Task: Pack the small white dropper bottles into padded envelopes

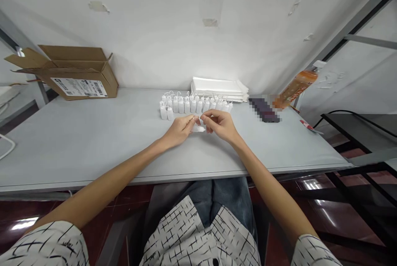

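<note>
the cardboard box is sitting far left on the table. the left hand is closing on a small white bottle, pinching its narrow end near the table's middle. the bottle is lying almost level, its long axis running left to right, its tip seemingly pointing left. the right hand is curling just beside it, fingers nearly closed, though i cannot tell if they are touching it. a row of upright bottles is standing just beyond.

A packing workroom: shipping carton on white workbench (taped wall behind).
</note>
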{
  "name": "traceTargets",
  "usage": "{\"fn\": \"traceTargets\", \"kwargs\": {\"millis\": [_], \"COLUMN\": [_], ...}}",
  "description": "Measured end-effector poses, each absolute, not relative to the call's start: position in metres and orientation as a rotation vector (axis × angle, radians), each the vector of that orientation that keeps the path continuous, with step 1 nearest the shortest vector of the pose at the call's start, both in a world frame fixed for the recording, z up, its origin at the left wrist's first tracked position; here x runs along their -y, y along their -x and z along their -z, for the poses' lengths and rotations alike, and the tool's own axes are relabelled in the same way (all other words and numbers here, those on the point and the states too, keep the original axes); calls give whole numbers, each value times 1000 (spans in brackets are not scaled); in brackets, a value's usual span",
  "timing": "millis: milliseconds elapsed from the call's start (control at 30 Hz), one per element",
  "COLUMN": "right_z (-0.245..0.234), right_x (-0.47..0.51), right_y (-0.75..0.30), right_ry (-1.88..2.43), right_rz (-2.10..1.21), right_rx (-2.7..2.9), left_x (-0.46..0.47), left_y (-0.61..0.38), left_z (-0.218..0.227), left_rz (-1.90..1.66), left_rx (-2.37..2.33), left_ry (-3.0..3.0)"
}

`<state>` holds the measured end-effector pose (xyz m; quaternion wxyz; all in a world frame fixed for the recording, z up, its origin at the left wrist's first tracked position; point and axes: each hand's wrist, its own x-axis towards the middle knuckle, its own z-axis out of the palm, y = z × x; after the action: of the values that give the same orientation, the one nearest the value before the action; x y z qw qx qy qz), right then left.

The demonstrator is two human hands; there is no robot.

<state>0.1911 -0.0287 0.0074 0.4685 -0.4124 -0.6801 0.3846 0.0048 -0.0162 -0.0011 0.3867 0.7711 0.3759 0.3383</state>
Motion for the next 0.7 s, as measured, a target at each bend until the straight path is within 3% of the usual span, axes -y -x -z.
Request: {"fn": "traceTargets", "kwargs": {"millis": [300,700], "right_z": [-5,-7], "right_x": [30,31], "right_y": [-187,-188], "right_ry": [981,1052], "right_rz": [-665,-617], "right_rx": [1812,1883], "left_x": [12,12], "left_y": [-5,-6], "left_z": [9,17], "left_rz": [-753,-645], "left_rx": [-1035,-1212], "left_ry": [-2283,-2600]}}
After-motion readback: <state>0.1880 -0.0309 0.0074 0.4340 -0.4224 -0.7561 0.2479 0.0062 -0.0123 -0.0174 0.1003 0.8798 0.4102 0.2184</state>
